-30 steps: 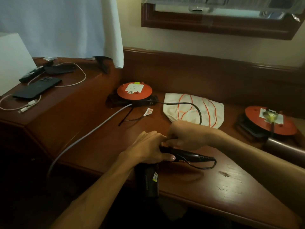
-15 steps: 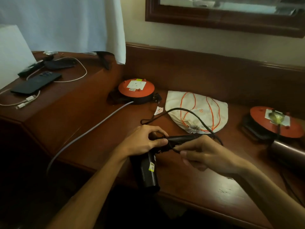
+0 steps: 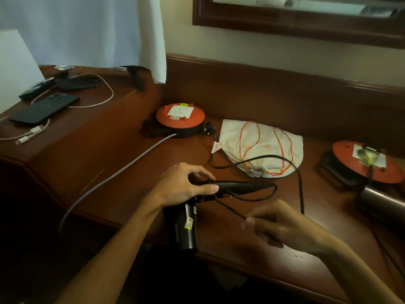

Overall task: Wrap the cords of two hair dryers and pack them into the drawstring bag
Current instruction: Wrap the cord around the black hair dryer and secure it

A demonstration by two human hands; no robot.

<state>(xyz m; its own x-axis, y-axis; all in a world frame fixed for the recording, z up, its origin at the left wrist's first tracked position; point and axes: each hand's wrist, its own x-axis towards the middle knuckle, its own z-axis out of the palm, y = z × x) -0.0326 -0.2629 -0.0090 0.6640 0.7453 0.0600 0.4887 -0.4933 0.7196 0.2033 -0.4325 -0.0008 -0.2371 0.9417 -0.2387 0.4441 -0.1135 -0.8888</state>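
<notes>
My left hand grips a black hair dryer where the handle meets the body; its barrel points down over the desk's front edge. The dryer's black cord loops from the handle end back under it, with a turn around the handle. My right hand pinches that cord just right of the barrel. From there the cord arcs over the white drawstring bag with orange strings, lying flat behind the hands, to a plug by the left reel. A second, brown hair dryer lies at the right edge.
Two orange cable reels stand on the wooden desk, one behind left with a grey cable running off the front, one at right. A raised ledge at left holds a dark phone and white charging cables. A curtain hangs behind.
My right hand has moved from above the handle down and toward me, drawing the cord under the handle. The plug end has slid right along the desk. My left hand keeps its hold.
</notes>
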